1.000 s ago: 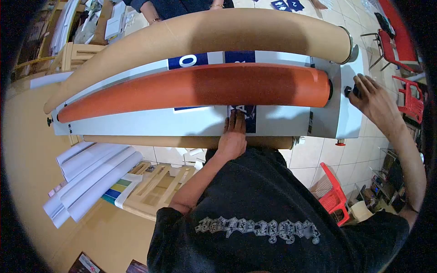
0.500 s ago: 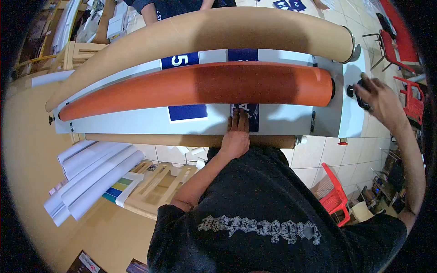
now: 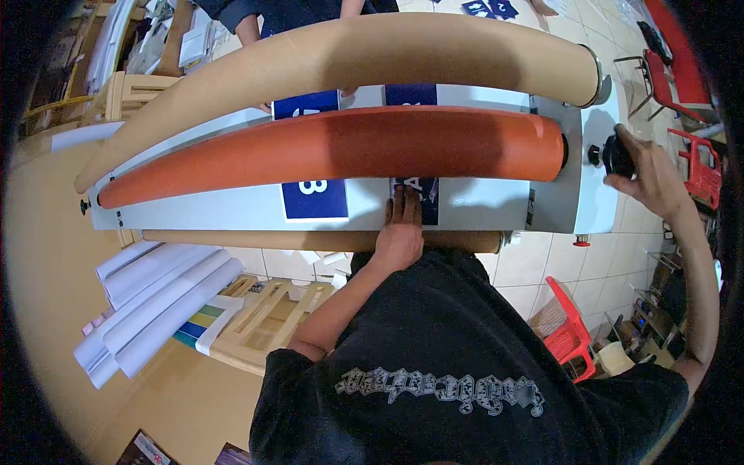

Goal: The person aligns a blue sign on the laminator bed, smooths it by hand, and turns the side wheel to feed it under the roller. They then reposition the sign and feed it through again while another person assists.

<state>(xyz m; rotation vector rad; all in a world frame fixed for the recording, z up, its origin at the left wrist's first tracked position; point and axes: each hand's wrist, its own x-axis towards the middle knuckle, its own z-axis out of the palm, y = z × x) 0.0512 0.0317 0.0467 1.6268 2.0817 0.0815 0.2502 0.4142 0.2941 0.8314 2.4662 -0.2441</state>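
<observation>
My left hand lies with fingers stretched flat on a dark blue sheet with white lettering, at the near side of an orange roller. The sheet passes under the roller, and its far part shows behind. My right hand grips a round black handwheel at the machine's right end; its fingers partly hide the wheel. Left of my left hand, a second blue sheet with white characters also runs under the roller. Both sheets rest on the pale machine bed.
Beyond the orange roller lies a large brown roll. A co-worker's arm reaches in behind it. Another brown roll runs along the near edge. White paper rolls lie at left; a red chair stands at lower right.
The second blue sheet has slid toward me, and a white character now shows on its near part. The co-worker's fingers have come beside its far part. My right hand has closed on the handwheel.
</observation>
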